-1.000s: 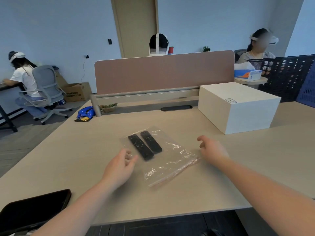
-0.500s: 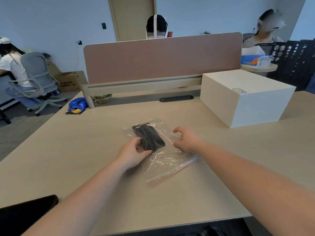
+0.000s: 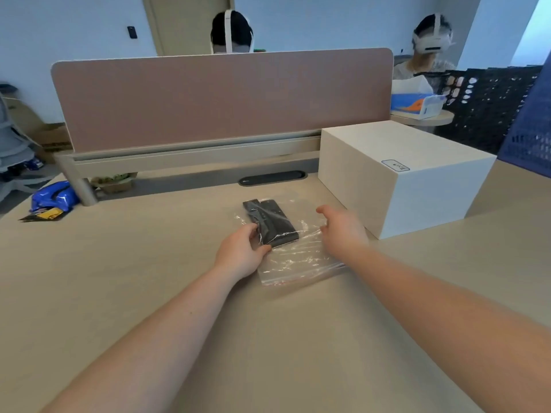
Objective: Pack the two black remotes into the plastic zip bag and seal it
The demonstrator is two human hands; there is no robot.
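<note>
Remotes (image 3: 269, 223) are lying side by side on the plastic zip bag (image 3: 298, 257), just left of the white box (image 3: 399, 180) on the desk (image 3: 119, 278). We're pinching their near end with our left hand (image 3: 241, 254), while our right hand (image 3: 343, 231) is hovering open between remotes and box.

Hardly anything here can be read. The white box (image 3: 405, 177) on the table carries a small outlined label (image 3: 395, 165) near the front corner of its top face, with dark marks inside it, but they are too small and blurred to make out. The blue and orange tissue box (image 3: 417, 104) and the blue packet (image 3: 53, 198) show coloured print only, with no legible words
</note>
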